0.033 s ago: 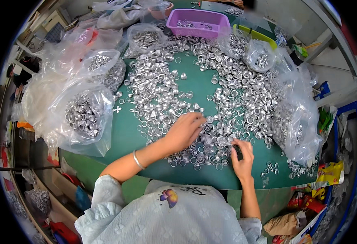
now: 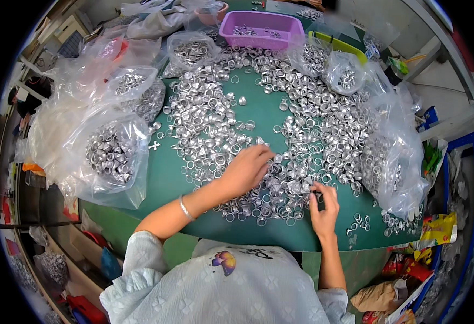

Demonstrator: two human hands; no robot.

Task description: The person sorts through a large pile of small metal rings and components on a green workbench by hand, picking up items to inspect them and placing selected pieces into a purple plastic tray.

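A large, loose heap of silver metal rings covers much of the green tabletop, and several bands of it run toward the back. My left hand, a silver bangle on its wrist, reaches over the near middle of the heap. Its fingers are bent and slightly apart among the rings, and some fingertips are hidden. At the right edge of the nearest rings is my right hand. A gap shows between its thumb and forefinger, and I see no ring held there.
Clear plastic bags of rings stand on the left and right sides. A purple basket and a yellow-green basket sit at the back. A small cluster of rings lies near the front right edge. Blue shelving rises at the right.
My right hand has shifted slightly to the right, its fingertips drawing back from the rings. My left hand's fingers have moved a little up and right over the heap.
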